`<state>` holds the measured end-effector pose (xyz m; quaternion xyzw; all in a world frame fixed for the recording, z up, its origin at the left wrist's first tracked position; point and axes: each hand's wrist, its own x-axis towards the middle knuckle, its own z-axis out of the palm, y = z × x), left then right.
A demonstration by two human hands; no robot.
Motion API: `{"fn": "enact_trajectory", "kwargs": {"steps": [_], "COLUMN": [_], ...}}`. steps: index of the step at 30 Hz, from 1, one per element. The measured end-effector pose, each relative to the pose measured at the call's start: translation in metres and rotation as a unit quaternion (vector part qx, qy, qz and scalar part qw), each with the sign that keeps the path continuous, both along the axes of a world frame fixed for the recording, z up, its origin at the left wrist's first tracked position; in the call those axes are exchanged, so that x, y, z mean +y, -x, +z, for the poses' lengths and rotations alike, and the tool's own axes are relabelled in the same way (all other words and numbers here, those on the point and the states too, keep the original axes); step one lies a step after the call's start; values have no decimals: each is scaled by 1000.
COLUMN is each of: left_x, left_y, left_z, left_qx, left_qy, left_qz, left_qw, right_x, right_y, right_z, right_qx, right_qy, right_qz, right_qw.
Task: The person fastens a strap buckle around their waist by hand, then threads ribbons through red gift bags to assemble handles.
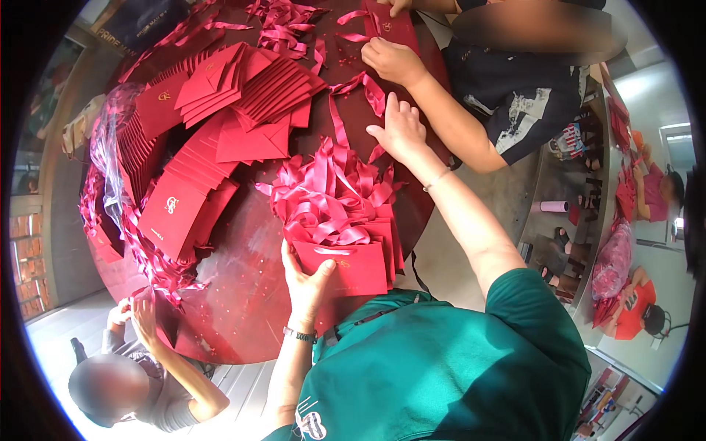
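My left hand (305, 283) grips a red paper bag (357, 270) at its left edge, the thumb lying on the front panel and the fingers mostly hidden. This bag is the nearest of a short stack at the round table's near edge. A heap of pink-red ribbons (331, 195) covers the tops of the stack. Out to the right, my right hand (402, 128) is open, its fingers stretched and thumb apart. Beside its fingertips lies a loop of ribbon (371, 95); I see nothing held in the hand.
Rows of red bags (176, 206) fill the left of the dark red table (250, 294), with clear plastic wrap (110, 162) beside them. A co-worker's hands (393, 59) handle a red bag at far right. Another person's hands (140, 320) hold ribbon at lower left.
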<state>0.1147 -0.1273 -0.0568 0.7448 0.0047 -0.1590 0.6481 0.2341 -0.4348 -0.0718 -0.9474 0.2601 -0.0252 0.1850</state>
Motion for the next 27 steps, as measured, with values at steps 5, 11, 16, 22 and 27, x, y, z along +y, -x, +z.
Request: {"fn": "enact_trajectory", "kwargs": {"steps": [5,11,16,22,27], "left_x": [6,4,8,13,-1], "left_y": [1,1,-1,-2,-7], "left_z": [-7,-9,-13,-9,-15], "left_qx": [31,22,13,1,-3], "left_qy": [62,74,66,70,79], "left_qz": [0,5,0,0,-39], "left_qw": [998,997,998,998,996], "right_x": [37,21,-8,-7,-47], "right_y": [-59,-103,-138,-209,-283], "right_z": [6,-32,13,114,111], "right_qx": [-40,-37,-269,-367,-482], "right_qy": [-52,-39,-152,-136,91], "right_qz": [-22,31,132,182,197], "right_qw": [998,998,942,902,849]}}
